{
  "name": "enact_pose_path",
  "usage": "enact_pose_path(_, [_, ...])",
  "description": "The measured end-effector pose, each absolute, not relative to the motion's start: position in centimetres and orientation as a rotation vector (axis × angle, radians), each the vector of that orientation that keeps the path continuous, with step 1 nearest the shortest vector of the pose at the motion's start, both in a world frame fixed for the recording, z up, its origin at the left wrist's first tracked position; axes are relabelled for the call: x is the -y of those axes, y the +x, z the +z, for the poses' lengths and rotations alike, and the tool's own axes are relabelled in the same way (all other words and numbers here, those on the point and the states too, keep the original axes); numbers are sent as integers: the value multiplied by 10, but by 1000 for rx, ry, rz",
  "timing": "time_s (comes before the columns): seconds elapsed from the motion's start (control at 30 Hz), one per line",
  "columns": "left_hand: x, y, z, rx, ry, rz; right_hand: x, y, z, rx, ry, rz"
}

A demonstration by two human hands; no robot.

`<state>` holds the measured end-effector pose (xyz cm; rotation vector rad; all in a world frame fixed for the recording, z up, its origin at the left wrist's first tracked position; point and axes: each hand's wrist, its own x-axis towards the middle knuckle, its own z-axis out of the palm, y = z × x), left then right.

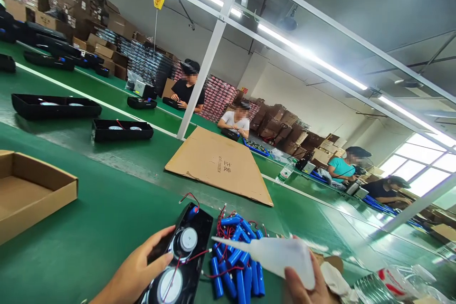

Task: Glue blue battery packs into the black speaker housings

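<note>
My left hand (142, 263) grips the side of a black speaker housing (200, 242), its thumb over the rim. Two round speakers (188, 239) with red wires are set in the housing, and a blue battery tip shows at its far end. My right hand (309, 280) is closed round a translucent white squeeze bottle (285, 256). The bottle's long thin nozzle points left towards the housing, apart from it. Beneath the nozzle lies a pile of blue cylindrical batteries (235, 251) with red leads and small white plugs.
A flat cardboard sheet (217, 164) lies ahead on the green table, near a metal post (203, 76). An open cardboard box (39, 204) is on the left. More black housings (123, 131) stand beyond. Plastic bottles (392, 282) lie at lower right. Several people work along the far line.
</note>
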<state>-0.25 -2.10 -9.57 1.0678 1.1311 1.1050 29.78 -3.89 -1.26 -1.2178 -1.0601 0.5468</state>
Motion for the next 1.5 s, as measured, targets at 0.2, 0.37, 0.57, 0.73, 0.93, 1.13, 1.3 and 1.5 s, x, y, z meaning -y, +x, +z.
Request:
enact_pose_path(0.2, [21, -4, -96, -1149, 1124, 1126, 28, 206, 21, 1302, -806, 760])
enact_pose_path(0.37, [21, -3, -95, -1217, 1171, 1151, 6, 184, 25, 1656, -850, 620])
enact_pose_path(0.57, [21, -2, -100, -1244, 1187, 1177, -7, 164, 31, 1873, -919, 511])
enact_pose_path(0.73, [21, -2, -98, -1281, 1180, 1172, -10, 158, 35, 1910, -918, 534])
enact_pose_path(0.93, [20, -2, -97, -1308, 1213, 1151, -11, 156, 35, 1925, -921, 550])
enact_pose_path(1.13, [19, -2, -97, -1301, 1216, 1159, -12, 155, 32, 1941, -930, 554])
enact_pose_path(1.3, [21, -1, -98, -1288, 1183, 1179, -13, 156, 31, 1944, -914, 545])
enact_pose_path(1.5, [19, -3, -96, -1248, 1171, 1155, -8, 156, 34, 1954, -931, 546])
